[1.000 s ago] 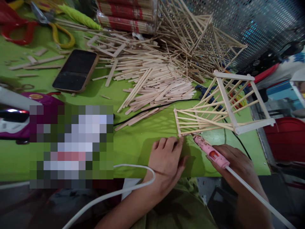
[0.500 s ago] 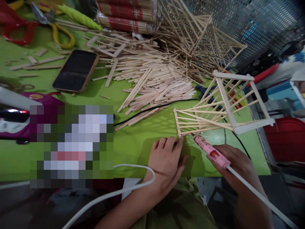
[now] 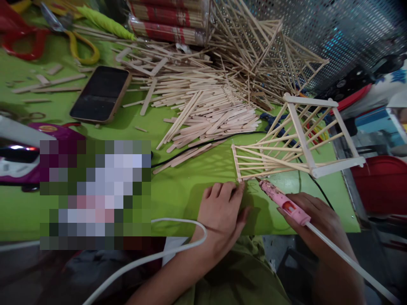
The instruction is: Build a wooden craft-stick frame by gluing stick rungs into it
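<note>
A tapering frame of craft sticks and thin round sticks stands on its side on the green table, narrow end to the left. My left hand rests palm down before that end, index fingertip against its lower corner, thumb apart; it grips nothing I can see. In my right hand is a pink hot glue gun, stained near the front. Its nozzle points up and left, close to the frame's bottom stick. A white rod like a glue stick runs out of its back.
Behind lie piled loose sticks, another stick structure and wrapped bundles. Leftward are a phone, yellow-handled scissors and a purple device. A black cable crosses the table; a white cord loops over my left forearm.
My right hand has shifted the glue gun slightly right and down, its nozzle a little farther from the frame's bottom stick. My left hand and the frame look unmoved.
</note>
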### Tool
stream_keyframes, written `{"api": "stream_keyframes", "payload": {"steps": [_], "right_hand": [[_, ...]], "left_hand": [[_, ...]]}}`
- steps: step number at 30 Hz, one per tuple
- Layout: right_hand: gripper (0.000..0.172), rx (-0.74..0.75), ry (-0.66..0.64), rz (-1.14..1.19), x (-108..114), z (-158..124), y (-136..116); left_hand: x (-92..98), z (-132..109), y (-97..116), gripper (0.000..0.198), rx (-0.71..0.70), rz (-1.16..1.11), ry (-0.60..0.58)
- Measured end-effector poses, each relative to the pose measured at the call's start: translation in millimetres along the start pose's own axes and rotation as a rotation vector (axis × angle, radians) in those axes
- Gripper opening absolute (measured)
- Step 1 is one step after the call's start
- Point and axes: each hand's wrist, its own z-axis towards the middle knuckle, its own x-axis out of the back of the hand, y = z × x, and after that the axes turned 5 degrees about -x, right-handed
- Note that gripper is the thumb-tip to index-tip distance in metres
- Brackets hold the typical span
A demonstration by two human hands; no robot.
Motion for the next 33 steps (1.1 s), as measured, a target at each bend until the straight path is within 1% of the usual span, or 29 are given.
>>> {"api": "stream_keyframes", "payload": {"steps": [7, 11, 17, 27, 33], "right_hand": [[0.011, -0.004, 0.003, 0.002, -0.9, -4.0, 3.4], [0.011, -0.006, -0.014, 0.018, -1.0, -1.4, 2.4], [0.013, 0.015, 0.002, -0.011, 0.0, 1.0, -0.6], [0.013, 0.027, 0.004, -0.019, -1.4, 1.7, -1.4], [0.017, 0.006, -0.020, -0.019, -2.4, -0.9, 1.5]], "left_hand": [[-1.1, 0.3, 0.0, 0.047, -0.006, -0.002, 0.023], [-1.5, -1.0, 0.3, 0.047, -0.007, -0.001, 0.025], [-1.2, -0.1, 0.0, 0.047, -0.016, 0.007, 0.042], [-1.2, 0.7, -0.6, 0.049, -0.017, 0.003, 0.041], [-0.6, 1.0, -0.2, 0.049, -0.019, 0.003, 0.031]]}}
